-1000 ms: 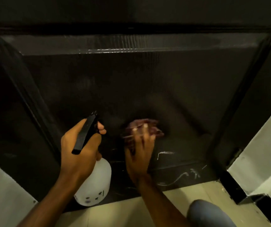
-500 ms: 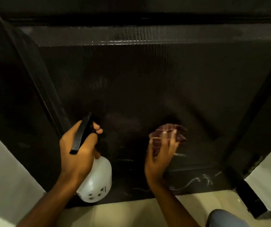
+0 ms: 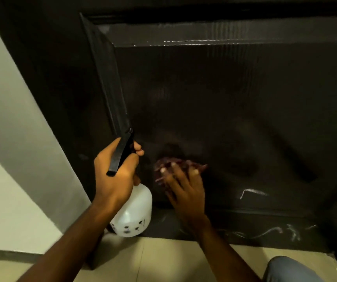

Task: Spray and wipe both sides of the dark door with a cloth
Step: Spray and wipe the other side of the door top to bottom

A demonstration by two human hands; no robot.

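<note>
The dark door (image 3: 234,102) fills most of the view, with a recessed lower panel and white scratch marks near its bottom edge. My left hand (image 3: 114,176) grips the black trigger head of a white spray bottle (image 3: 133,214), held close to the door's lower left. My right hand (image 3: 186,190) presses a dark red cloth (image 3: 171,165) flat against the lower panel with straight, spread fingers. Most of the cloth is hidden under my palm.
A pale wall (image 3: 6,139) stands to the left of the door frame. Beige floor tiles (image 3: 159,261) run along the bottom. My knee in blue-grey fabric (image 3: 289,269) shows at the lower right.
The right hand swept the cloth to the right along the lower panel, then back left beside the spray bottle. The view shifted right, showing more wall. The left hand kept its grip.
</note>
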